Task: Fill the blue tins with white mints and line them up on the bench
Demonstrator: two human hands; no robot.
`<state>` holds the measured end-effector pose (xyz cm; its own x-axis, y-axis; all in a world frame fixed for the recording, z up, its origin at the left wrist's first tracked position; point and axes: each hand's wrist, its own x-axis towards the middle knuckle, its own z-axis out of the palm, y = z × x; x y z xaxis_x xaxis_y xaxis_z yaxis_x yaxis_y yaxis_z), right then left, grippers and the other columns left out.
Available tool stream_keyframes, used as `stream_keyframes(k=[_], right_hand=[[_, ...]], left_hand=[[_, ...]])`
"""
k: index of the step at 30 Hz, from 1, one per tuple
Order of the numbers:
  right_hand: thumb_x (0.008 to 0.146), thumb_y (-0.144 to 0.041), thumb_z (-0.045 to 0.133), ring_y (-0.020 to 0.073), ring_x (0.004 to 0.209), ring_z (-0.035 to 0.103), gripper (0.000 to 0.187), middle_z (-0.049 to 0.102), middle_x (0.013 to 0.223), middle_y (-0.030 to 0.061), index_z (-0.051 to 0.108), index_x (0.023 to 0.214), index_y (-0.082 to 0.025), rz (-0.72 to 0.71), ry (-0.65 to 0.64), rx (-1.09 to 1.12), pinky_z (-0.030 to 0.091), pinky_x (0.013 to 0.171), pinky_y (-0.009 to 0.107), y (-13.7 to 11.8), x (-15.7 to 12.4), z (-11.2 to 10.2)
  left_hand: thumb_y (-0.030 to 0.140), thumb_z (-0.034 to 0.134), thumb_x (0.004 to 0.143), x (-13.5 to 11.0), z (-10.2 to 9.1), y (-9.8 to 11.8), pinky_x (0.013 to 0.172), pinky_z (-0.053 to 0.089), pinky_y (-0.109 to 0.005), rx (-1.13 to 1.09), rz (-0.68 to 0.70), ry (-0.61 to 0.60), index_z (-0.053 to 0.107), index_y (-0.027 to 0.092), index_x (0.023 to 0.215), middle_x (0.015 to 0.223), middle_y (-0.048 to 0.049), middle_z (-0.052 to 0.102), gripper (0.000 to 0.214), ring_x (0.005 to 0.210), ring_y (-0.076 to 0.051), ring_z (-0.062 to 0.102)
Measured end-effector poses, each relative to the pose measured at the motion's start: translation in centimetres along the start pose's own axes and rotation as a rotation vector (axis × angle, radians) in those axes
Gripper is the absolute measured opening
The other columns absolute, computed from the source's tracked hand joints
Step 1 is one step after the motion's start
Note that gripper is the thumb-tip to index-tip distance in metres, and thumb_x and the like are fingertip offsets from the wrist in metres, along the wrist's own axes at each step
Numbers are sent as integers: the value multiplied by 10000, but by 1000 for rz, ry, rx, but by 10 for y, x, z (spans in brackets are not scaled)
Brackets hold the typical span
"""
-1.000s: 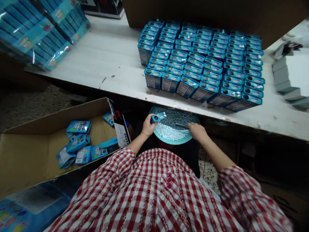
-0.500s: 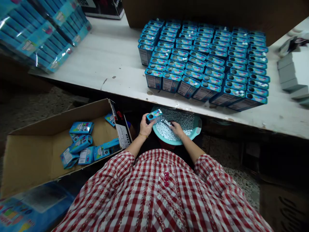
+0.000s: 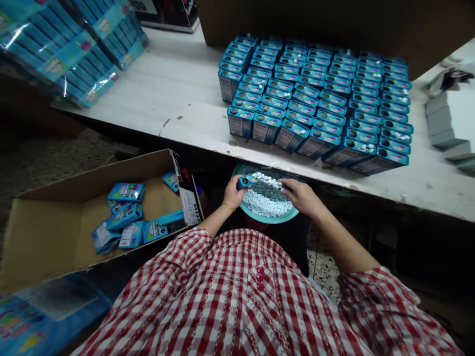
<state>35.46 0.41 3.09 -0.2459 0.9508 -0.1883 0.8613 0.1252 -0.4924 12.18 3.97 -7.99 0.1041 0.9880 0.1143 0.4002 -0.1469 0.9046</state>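
Below the table edge, L hand [image 3: 233, 194] grips a blue box [image 3: 245, 181] over the basin [image 3: 270, 220] of white tablets [image 3: 261, 203]. R hand [image 3: 302, 196] is closed on a thin scoop [image 3: 267, 180] carrying a line of tablets, tip at the box. Carton [image 3: 48, 232] at person's left holds loose blue packs [image 3: 124, 217]; on the table [image 3: 178, 94] beyond, upright boxes [image 3: 315, 99] in tight rows, some w/ tablets on top, wrapped bundles [image 3: 70, 44] far left, grey blocks [image 3: 441, 123] far right.
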Motion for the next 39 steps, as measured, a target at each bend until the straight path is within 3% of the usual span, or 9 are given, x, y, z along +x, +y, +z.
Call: stream_keyframes(k=[6, 11, 14, 17, 20, 24, 30, 34, 39], right_hand=[[881, -215, 378, 213, 881, 591, 301, 646, 987, 101, 566, 1114, -192, -16, -168, -504, 412, 698, 290, -49, 5, -22], [882, -130, 303, 222, 821, 566, 303, 622, 899, 126, 583, 994, -154, -89, -178, -629, 350, 632, 298, -77, 7, -27], [897, -146, 300, 207, 833, 545, 308, 621, 912, 120, 576, 1034, -158, -131, -145, -641, 332, 667, 296, -79, 5, -32], [905, -179, 322, 197, 847, 535, 314, 628, 954, 95, 549, 1123, -182, -131, -81, -628, 336, 695, 291, -55, -2, -33], [905, -258, 376, 207, 899, 545, 331, 618, 1061, 95, 513, 1199, -195, -7, -48, -551, 364, 723, 294, -8, -9, -14], [883, -191, 413, 214, 921, 584, 297, 625, 1082, 147, 557, 1139, -145, 272, -196, -360, 399, 731, 298, 38, -3, 47], [899, -203, 403, 189, 979, 603, 342, 640, 1125, 111, 549, 1206, -161, 255, -178, -127, 444, 812, 283, 23, 43, 135], [899, -196, 405, 170, 1046, 579, 345, 622, 1176, 93, 546, 1204, -120, 201, -125, 41, 435, 873, 262, 18, 61, 146], [884, -208, 410, 138, 1029, 581, 365, 631, 1147, 118, 536, 1176, -29, 155, -76, 177, 423, 872, 213, 32, 43, 125]], left_hand=[[155, 597, 676, 0, 9, 6, 896, 440, -383, 83, 65, -47, 539, 186, 1035, 1030, -77, 600, 365, 986, -243, 560], [162, 598, 679, -1, 9, 3, 891, 440, -380, 91, 77, -55, 543, 190, 1035, 1019, -74, 597, 361, 984, -242, 559], [153, 594, 679, -2, 9, 1, 889, 439, -372, 72, 88, -58, 541, 188, 1033, 1014, -70, 597, 359, 979, -232, 559], [165, 594, 695, -4, 5, -2, 891, 439, -361, 36, 97, -39, 535, 188, 1039, 1026, -67, 597, 350, 977, -217, 560], [199, 614, 708, -6, -2, -7, 885, 442, -349, -5, 97, -5, 527, 185, 1047, 1030, -66, 600, 351, 972, -209, 565], [223, 634, 709, -9, -10, -10, 870, 449, -333, -34, 72, 61, 526, 190, 1040, 1010, -54, 606, 350, 943, -194, 575], [259, 656, 705, -10, -23, -11, 811, 461, -292, -52, -2, 139, 525, 194, 1023, 954, -28, 608, 350, 861, -161, 581], [297, 666, 699, -10, -30, -12, 788, 464, -282, -61, -49, 167, 518, 195, 1014, 928, -18, 602, 362, 840, -154, 578], [292, 661, 698, -8, -33, -13, 807, 464, -292, -64, -64, 176, 506, 192, 1030, 954, -25, 596, 380, 856, -158, 577]])
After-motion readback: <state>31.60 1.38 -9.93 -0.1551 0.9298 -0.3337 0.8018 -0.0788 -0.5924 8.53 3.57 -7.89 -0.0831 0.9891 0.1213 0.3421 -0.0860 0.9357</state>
